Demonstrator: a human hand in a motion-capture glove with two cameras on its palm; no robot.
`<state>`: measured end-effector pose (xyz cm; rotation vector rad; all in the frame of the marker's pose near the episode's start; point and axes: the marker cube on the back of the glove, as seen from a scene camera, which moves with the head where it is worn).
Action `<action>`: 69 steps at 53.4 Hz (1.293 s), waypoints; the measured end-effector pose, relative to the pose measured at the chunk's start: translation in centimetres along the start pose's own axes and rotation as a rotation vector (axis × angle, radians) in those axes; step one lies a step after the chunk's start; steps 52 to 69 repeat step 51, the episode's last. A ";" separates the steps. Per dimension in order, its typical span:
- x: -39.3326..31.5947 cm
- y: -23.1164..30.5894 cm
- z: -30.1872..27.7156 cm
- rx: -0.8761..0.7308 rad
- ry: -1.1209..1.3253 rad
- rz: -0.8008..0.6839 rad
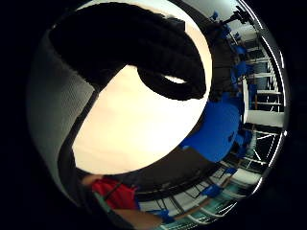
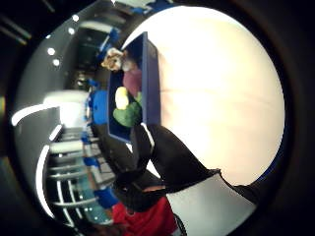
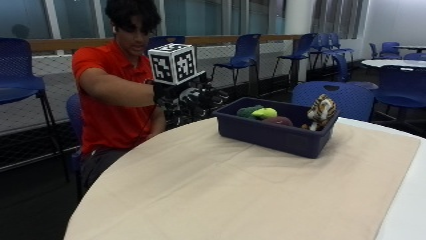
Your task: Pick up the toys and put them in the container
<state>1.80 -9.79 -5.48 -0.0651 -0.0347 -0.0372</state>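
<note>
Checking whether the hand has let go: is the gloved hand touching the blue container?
Apart. In the outside view the gloved right hand is raised beside the container, with background showing between them.

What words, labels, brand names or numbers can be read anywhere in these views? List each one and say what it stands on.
None: no word, label, brand name or number can be read in any view.
The blue container shows plain walls with no print.
The toys inside, including the tiger toy and the green toy, carry no visible tags.
The beige tablecloth is unmarked.
The person's red shirt shows no logo.
</note>
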 end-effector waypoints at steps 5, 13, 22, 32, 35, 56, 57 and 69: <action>0.3 0.4 0.2 0.001 -0.004 0.003; 0.3 0.6 0.3 0.008 -0.025 -0.007; 0.1 0.5 0.3 0.011 -0.015 -0.012; -0.1 0.9 0.4 0.003 -0.013 -0.011; -0.1 1.0 0.4 0.001 -0.007 -0.007; 0.5 1.8 0.6 -0.001 -0.026 -0.007; 0.5 1.8 0.6 -0.001 -0.026 -0.007; 0.5 1.8 0.6 -0.001 -0.026 -0.007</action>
